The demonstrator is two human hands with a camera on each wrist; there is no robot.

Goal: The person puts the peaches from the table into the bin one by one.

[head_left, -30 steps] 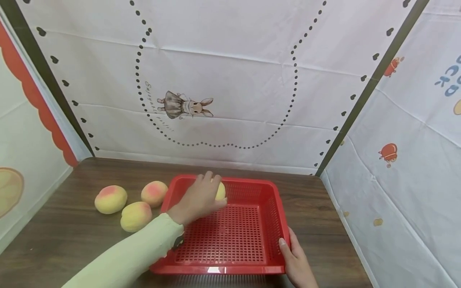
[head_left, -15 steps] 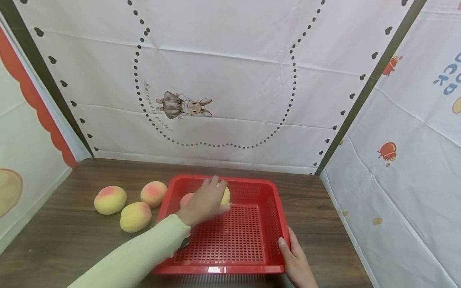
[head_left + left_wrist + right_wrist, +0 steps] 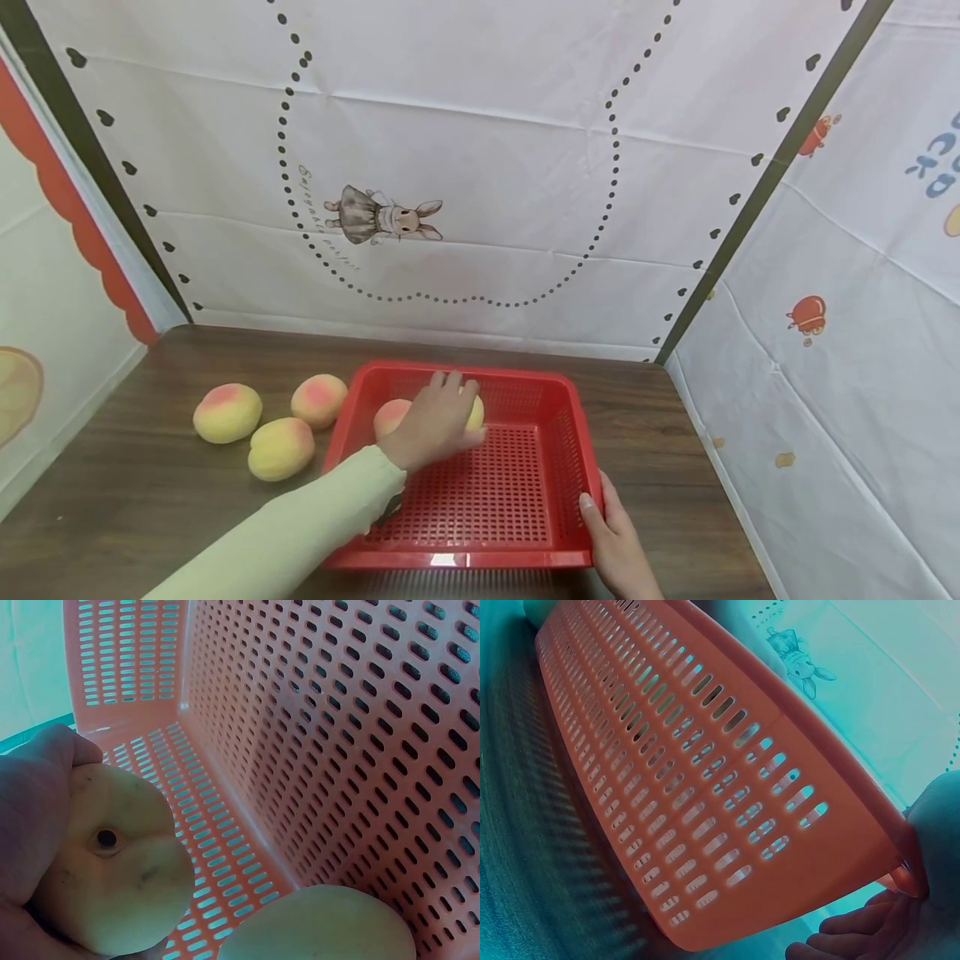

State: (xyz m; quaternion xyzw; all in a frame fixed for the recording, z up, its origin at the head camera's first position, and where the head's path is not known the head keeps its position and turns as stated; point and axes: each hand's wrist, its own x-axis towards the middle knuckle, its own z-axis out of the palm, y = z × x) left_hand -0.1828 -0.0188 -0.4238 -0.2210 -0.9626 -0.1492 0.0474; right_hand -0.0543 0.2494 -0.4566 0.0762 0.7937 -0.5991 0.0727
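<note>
A red slotted plastic basket sits on the table. Inside its back part, my left hand grips a yellow peach, its fingers curled over the top. The left wrist view shows this peach from its end with a dark hole, fingers wrapped on one side. A second peach lies in the basket's back left corner, partly behind the hand; in the left wrist view a peach shows low in front. At the basket's right side my right hand holds the rim, thumb on top and fingers outside.
Left of the basket, three yellow-pink peaches lie on the dark wooden table: one far left, one nearer and one by the rim. A white printed cloth wall stands behind, with more cloth at both sides.
My left hand has moved slightly right and toward me within the basket with its peach, uncovering the second peach behind it. The right hand stays on the rim.
</note>
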